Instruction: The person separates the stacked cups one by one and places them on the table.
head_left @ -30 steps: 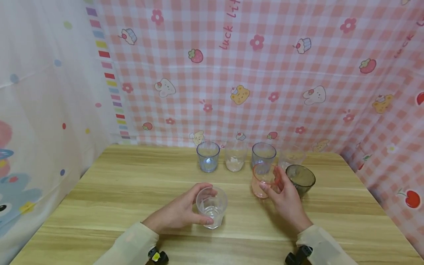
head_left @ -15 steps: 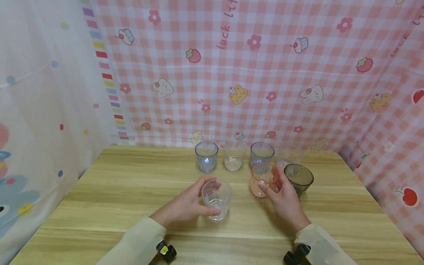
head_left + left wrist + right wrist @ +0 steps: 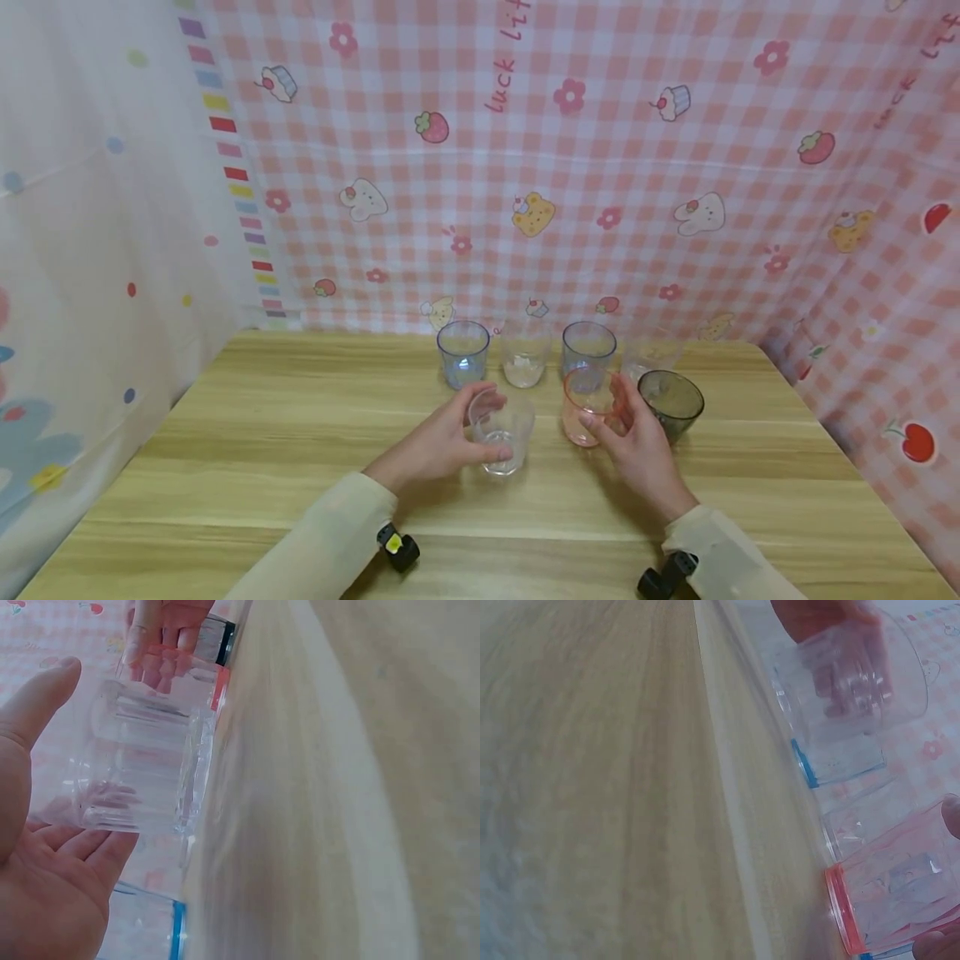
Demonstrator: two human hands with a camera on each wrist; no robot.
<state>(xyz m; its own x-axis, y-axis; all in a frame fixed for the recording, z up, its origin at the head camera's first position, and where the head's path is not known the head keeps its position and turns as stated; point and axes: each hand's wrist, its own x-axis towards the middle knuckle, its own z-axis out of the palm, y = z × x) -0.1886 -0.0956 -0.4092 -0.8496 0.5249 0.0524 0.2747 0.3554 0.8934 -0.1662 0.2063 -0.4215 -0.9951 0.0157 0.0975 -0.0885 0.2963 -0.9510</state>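
In the head view my left hand (image 3: 438, 446) grips a clear cup (image 3: 519, 427) by its side, thumb in front and fingers behind. The same clear cup (image 3: 146, 754) fills the middle of the left wrist view, its base close to the tabletop. Just to its right, my right hand (image 3: 647, 450) holds an orange-pink tinted cup (image 3: 577, 427) between thumb and fingers. That pink cup (image 3: 896, 885) stands upright on the table in the right wrist view. A small gap separates the two held cups. The right fingers are partly hidden behind the pink cup.
Behind stands a row: a blue cup (image 3: 463, 368), a clear cup (image 3: 524, 368), a second blue cup (image 3: 588, 348) and another clear one (image 3: 651, 354). A dark smoky bowl-shaped cup (image 3: 672, 404) stands by my right hand. Patterned cloth (image 3: 420, 175) hangs behind the wooden table (image 3: 247, 467).
My left hand has carried the clear cup forward and to the right, nearer the pink cup. The right hand stays on the pink cup. The view has shifted slightly.
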